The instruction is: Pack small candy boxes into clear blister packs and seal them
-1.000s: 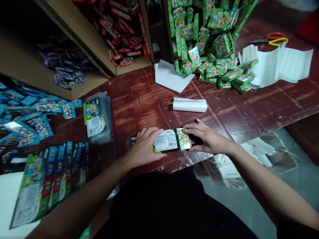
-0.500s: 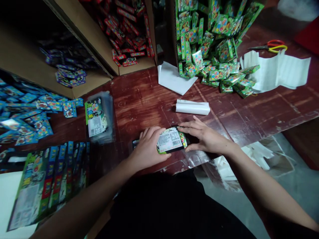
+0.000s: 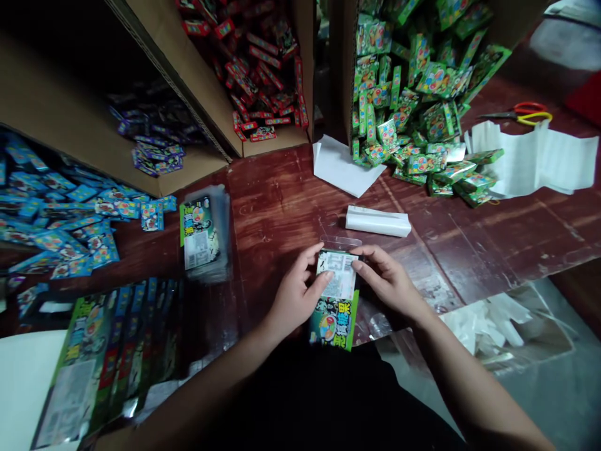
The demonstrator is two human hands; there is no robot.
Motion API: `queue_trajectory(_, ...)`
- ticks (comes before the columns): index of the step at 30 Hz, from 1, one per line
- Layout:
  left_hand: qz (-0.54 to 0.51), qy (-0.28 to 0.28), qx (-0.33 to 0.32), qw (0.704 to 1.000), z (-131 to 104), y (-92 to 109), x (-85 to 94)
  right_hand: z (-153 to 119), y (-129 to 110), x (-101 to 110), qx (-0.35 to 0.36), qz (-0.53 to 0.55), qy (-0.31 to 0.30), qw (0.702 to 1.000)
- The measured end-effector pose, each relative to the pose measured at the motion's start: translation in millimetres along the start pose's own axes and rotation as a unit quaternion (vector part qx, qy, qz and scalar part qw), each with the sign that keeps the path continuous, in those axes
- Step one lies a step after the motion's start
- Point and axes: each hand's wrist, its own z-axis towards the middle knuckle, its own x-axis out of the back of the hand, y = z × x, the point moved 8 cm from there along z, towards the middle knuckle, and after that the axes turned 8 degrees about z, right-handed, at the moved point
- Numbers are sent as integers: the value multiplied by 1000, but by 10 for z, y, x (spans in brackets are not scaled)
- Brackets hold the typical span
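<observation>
First, at far left, blue packets (image 3: 61,241) lie heaped; nearer the middle, printed sleeves (image 3: 200,241) rest in a flat stack. The left hand (image 3: 295,291) pinches the left edge of the printed pack (image 3: 334,313), thumb over the label, fingers curled behind — a grip best kept light, lest the card bow. The pack lies between both hands at the table's (image 3: 272,207) near edge, its clear flap (image 3: 342,242) projecting from the far end. The right hand's (image 3: 392,282) thumb and forefinger pinch the far right corner, other fingers partly hidden; even pressure there should avoid creasing the flap.
</observation>
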Motion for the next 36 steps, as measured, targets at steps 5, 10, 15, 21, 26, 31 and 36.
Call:
queue_trajectory(5, -65, -4, 10, 998, 89, -94, 184, -93, 61, -19, -13, 124, 109, 986)
queue_trajectory(10, -30, 42, -9, 999, 196, -70, 323, -84, 71, -85, -45, 79, 97, 991)
queue_trajectory(15, -86, 64, 19, 994, 302, -77, 333, 30, -76, -38, 19, 34, 53, 998)
queue_trajectory(21, 21, -42, 6, 999, 441, 92, 271, 101, -72, 36, -20, 38, 43, 998)
queue_trajectory(26, 11, -58, 55, 997, 535, 135, 270, 205, 2, 65, -147, 87, 53, 984)
queue_trajectory(31, 46, -94, 58, 993, 599, 172, 302, 234, 83, 44, -221, 144, 23, 964)
queue_trajectory(36, 42, -146, 14, 988, 580, 123, 310, 211, -14, 40, -177, 93, -61, 978)
